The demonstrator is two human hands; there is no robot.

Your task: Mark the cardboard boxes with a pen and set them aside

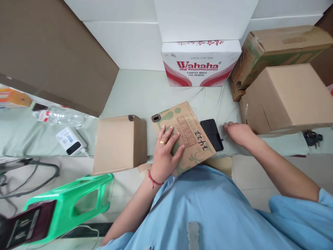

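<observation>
A brown carton (186, 133) printed in green and brown, with 2422 written on it, sits tilted against my body at the table's front. My left hand (168, 149) lies on its left part, fingers spread, a ring on one finger. Just right of the carton, a black phone (212, 134) rests on the pale cloth, with a small plug at its lower right corner. Beside the phone is my right hand (239, 133), its fingers curled and pinched together near the cloth; anything between the fingertips is too small to make out.
A plain box (114, 144) stands left, beside a white power bank (70, 141) and plastic bottles (62, 116). Behind is a Wahaha carton (201, 66). Brown boxes (291, 97) and keys (313, 138) are right. A green stool (65, 198) stands lower left.
</observation>
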